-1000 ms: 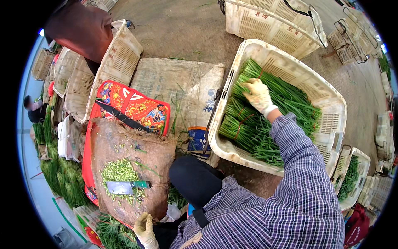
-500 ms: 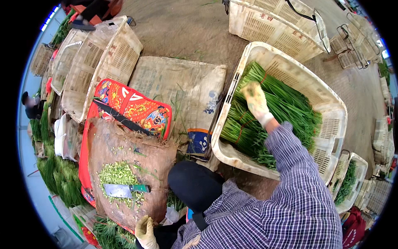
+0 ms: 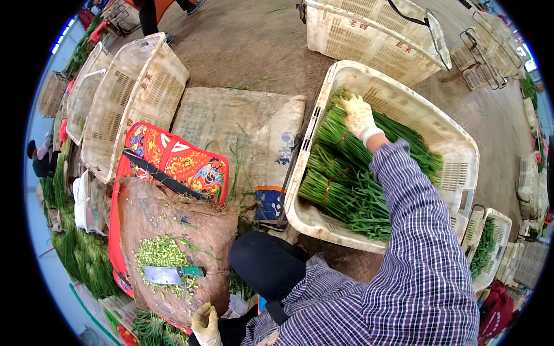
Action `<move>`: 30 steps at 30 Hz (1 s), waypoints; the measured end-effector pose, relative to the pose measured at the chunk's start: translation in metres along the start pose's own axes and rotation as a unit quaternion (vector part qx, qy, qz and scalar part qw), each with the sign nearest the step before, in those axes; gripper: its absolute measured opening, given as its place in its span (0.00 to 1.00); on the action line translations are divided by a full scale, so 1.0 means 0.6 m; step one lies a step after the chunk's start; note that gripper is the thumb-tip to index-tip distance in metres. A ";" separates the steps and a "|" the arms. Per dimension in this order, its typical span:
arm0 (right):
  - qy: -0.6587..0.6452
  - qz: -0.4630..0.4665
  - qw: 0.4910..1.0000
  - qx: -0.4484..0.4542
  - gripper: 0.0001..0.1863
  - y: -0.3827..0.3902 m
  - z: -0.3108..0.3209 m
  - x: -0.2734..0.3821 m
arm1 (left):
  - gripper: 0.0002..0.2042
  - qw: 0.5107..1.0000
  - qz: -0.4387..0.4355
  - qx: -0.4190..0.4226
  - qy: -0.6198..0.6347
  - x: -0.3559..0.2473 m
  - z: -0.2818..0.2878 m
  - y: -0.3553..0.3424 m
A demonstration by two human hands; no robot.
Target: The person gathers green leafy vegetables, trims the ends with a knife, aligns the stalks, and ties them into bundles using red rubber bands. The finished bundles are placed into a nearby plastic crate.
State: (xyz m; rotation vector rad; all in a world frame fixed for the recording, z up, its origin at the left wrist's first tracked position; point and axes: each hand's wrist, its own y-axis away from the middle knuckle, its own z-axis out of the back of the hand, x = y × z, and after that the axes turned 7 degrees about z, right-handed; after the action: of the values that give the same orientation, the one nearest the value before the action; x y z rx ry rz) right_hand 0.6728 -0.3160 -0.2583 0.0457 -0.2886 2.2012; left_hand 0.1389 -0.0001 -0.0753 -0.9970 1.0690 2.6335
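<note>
My right hand, in a stained pale glove, reaches into a whitish plastic crate. Its fingers curl over the far bundle of garlic chives and cover part of it. Nearer bundles lie alongside, tied with reddish bands. My left hand, gloved too, rests by my lap at the lower edge of a brown sacking cover. Its fingers are loosely bent, with nothing visible in them. On the sacking, a cleaver with a green handle lies across chopped pale-green stem bits.
A red patterned bag with a black strap adjoins the sacking. Beyond it lies a flat woven sack. Tall crates stand at the left and far right. A person's legs show at the top left.
My right hand has shifted farther across the bundles, uncovering a band on a nearer one. The left hand stays by my lap. The view has shifted slightly.
</note>
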 end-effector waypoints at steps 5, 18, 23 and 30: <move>0.115 0.009 0.986 0.118 0.20 -0.055 -0.039 -0.011 | 0.11 1.000 0.014 0.001 0.012 -0.013 -0.015 0.007; -0.211 -0.142 0.963 -0.085 0.13 -0.008 -0.063 -0.068 | 0.12 0.999 0.044 0.015 0.015 -0.024 -0.028 -0.006; -0.068 -0.096 0.991 -0.061 0.10 -0.025 -0.084 -0.036 | 0.12 1.000 0.021 0.020 0.009 -0.038 -0.030 -0.002; -0.531 -0.395 0.737 -0.133 0.17 -0.058 0.019 0.075 | 0.10 0.994 -0.025 -0.102 -0.018 0.051 0.043 0.005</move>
State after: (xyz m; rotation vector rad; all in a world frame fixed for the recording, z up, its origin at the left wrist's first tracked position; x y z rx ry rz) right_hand 0.6725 -0.2632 -0.2342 1.0854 -0.9960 1.0435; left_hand 0.1004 0.0108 -0.0792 -0.9948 0.7670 2.7501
